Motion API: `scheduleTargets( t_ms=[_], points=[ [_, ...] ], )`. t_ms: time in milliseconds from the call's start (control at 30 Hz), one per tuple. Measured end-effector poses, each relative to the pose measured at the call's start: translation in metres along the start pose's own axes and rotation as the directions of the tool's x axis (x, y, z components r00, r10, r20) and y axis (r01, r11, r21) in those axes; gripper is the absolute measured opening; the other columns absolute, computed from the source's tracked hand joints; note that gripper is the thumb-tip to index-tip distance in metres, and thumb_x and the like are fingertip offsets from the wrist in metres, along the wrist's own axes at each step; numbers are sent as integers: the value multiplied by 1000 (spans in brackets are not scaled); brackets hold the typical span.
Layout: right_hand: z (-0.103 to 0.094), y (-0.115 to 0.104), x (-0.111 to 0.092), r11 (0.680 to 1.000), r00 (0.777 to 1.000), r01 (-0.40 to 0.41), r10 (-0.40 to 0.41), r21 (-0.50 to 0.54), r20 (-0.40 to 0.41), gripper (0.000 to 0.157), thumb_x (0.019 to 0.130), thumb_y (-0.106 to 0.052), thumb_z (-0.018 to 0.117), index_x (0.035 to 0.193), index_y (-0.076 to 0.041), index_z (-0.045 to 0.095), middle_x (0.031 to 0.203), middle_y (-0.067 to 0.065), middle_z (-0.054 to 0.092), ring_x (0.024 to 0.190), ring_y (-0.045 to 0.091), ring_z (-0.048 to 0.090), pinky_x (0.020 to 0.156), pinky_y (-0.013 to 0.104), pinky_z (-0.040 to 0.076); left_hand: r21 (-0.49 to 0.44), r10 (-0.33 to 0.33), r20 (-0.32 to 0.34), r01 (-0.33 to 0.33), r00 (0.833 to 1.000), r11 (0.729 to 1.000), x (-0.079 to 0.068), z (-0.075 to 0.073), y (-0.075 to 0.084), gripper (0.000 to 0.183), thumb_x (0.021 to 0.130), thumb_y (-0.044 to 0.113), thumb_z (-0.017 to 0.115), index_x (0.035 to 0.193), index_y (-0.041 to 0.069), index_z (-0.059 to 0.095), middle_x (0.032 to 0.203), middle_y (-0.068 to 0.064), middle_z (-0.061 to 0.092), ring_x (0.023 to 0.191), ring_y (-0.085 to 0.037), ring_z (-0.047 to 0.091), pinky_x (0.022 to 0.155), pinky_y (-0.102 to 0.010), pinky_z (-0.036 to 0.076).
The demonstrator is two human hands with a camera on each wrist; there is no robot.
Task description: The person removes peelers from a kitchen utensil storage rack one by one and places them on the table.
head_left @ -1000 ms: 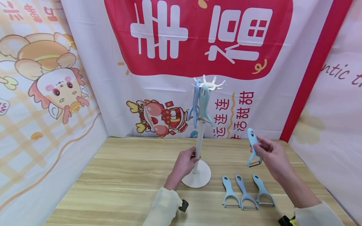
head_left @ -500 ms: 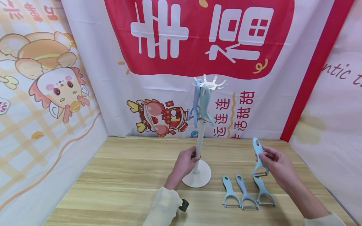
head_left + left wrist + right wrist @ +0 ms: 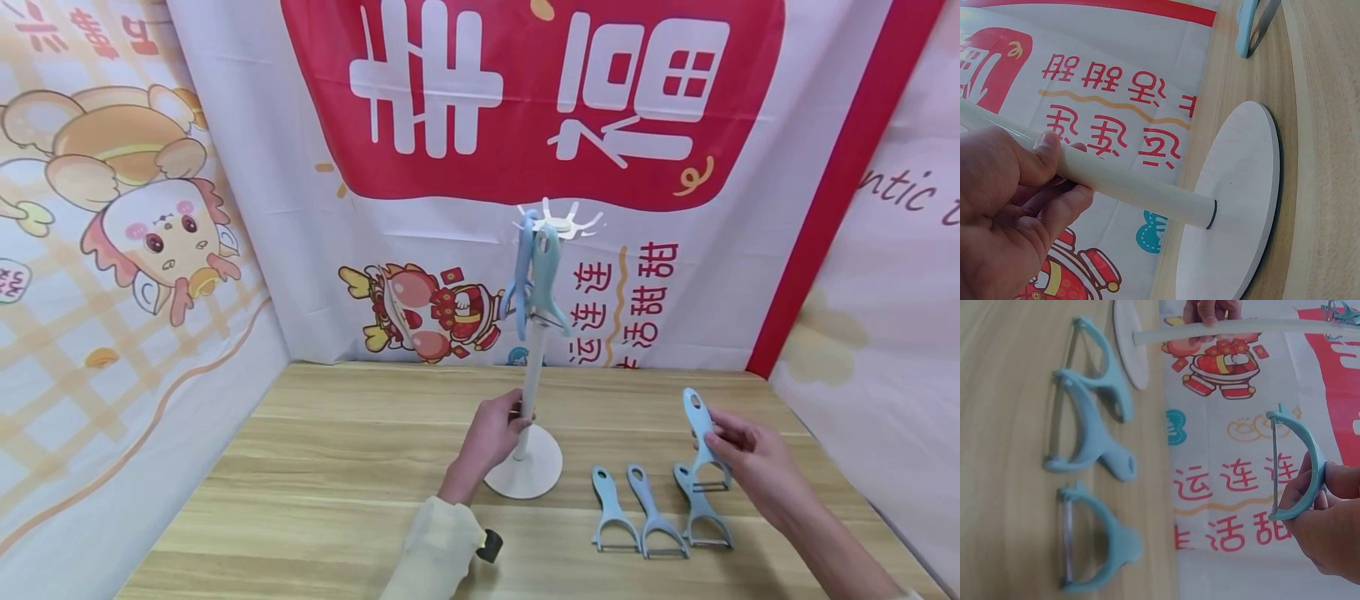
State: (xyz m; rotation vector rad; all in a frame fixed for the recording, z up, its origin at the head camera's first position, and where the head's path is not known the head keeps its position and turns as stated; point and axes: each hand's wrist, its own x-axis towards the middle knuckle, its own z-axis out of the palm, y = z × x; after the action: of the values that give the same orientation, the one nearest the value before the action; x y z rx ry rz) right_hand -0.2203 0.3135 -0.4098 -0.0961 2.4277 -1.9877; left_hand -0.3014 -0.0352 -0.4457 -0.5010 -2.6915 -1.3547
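A light-blue peeler [image 3: 700, 425] is up in the air at about three o'clock from the white stand [image 3: 532, 367], handle uppermost, blade end low. The person's right hand [image 3: 756, 460] pinches it, thumb in front, fingers behind. Below it, three more lie close together on the table [image 3: 337, 450] at four o'clock from the stand, blade ends towards six: a left peeler [image 3: 608, 502], a bluer middle peeler [image 3: 647, 503] and a right peeler [image 3: 694, 502], which the raised one partly overlaps from the head view. The left hand [image 3: 491, 432] grips the stand's post above its round base [image 3: 543, 482]. Up top, two hanging peelers [image 3: 545, 267] dangle around eight o'clock on the hook ring [image 3: 560, 225]. Towards twelve I see a red-and-white printed cloth [image 3: 300, 275].
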Motion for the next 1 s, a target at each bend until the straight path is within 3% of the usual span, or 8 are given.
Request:
scheduleTargets(
  t_ms=[167,433,733,1000],
  points=[
    [-9,10,-4,998,999,-46,45,53,6,59,100,-9,58,149,11,31,98,-13,65,91,0,64,79,14,58,7,-3,-3,3,1000,1000,0,0,2,21,96,6,64,117,7,65,109,-8,73,106,-24,70,94,-41,60],
    [-23,26,-6,990,992,-126,126,65,11,61,100,-8,58,150,10,29,97,-10,64,90,3,66,79,16,58,10,3,-6,-3,1000,1000,0,1,1,22,96,6,63,118,7,65,109,-8,73,105,-23,70,93,-40,60],
    [-32,42,-9,986,985,-168,168,-25,25,66,102,-7,54,149,17,15,99,-10,63,90,1,64,77,18,58,10,2,-10,-2,1000,1000,0,1,2,20,96,6,63,116,7,65,107,-8,73,105,-23,70,92,-39,60],
    [-40,48,-10,962,965,-252,258,-104,45,59,104,-4,45,150,17,14,106,-4,60,92,2,61,80,21,58,12,7,-13,-7,1000,1000,0,1,1,20,96,6,63,116,7,65,109,-9,73,106,-24,70,93,-40,60]
  ],
)
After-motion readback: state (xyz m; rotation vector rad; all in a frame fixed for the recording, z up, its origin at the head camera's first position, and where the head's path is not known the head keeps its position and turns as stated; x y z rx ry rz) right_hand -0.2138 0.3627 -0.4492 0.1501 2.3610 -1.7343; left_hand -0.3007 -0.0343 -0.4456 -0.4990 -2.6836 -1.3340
